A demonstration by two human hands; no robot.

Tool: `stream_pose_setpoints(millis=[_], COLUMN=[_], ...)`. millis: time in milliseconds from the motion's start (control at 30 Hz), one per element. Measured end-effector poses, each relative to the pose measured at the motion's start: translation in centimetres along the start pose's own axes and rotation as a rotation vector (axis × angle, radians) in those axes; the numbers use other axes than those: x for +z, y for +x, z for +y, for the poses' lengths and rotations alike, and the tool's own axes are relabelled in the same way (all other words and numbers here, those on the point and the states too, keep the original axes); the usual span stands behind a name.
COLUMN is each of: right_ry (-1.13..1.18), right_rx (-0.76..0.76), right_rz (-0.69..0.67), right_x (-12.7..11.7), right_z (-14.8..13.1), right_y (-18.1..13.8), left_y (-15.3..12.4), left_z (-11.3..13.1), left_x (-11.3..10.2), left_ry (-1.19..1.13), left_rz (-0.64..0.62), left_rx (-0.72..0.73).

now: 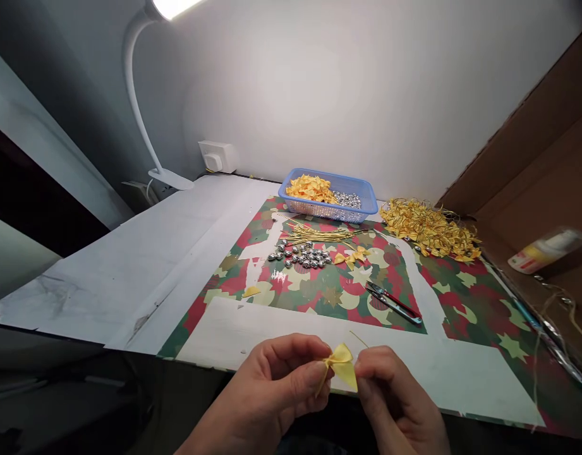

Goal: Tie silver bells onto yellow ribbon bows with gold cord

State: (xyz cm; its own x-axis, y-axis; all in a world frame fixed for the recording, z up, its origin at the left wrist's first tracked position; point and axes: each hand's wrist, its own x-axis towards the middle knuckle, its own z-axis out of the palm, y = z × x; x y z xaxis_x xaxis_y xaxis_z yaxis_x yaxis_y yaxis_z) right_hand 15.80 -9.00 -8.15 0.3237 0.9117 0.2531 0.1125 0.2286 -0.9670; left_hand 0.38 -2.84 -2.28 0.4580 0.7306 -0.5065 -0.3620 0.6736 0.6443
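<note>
A yellow ribbon bow (342,363) is pinched by its middle between the thumb and fingers of my left hand (291,379), just over the table's front edge. At the bow's right side, my right hand (395,395) is closed in a pinch. A thin gold cord (358,339) sticks up from its fingertips; the rest of that cord is hidden. Beyond my hands lie a small pile of silver beads (304,256), several loose yellow bows (352,258) and a bundle of gold cords (319,234). Thread snips (394,303) rest to the right of these.
A blue basket (366,205) at the wall holds yellow bows and silver beads. Right of it is a heap of corded bows (428,227). A glue bottle (546,249) leans by the cardboard side (546,158). A lamp (136,101) arches at left.
</note>
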Motion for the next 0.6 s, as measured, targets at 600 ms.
stream_pose_setpoints(millis=[600], right_ry=[-0.21], right_rx=[-0.16], right_rz=[-0.039], right_x=[1.0], right_z=[-1.9], right_y=[1.7], left_y=[0.8], left_z=[-0.5], left_x=[-0.3], left_ry=[-0.511], left_rz=[0.051], left_rx=[-0.223])
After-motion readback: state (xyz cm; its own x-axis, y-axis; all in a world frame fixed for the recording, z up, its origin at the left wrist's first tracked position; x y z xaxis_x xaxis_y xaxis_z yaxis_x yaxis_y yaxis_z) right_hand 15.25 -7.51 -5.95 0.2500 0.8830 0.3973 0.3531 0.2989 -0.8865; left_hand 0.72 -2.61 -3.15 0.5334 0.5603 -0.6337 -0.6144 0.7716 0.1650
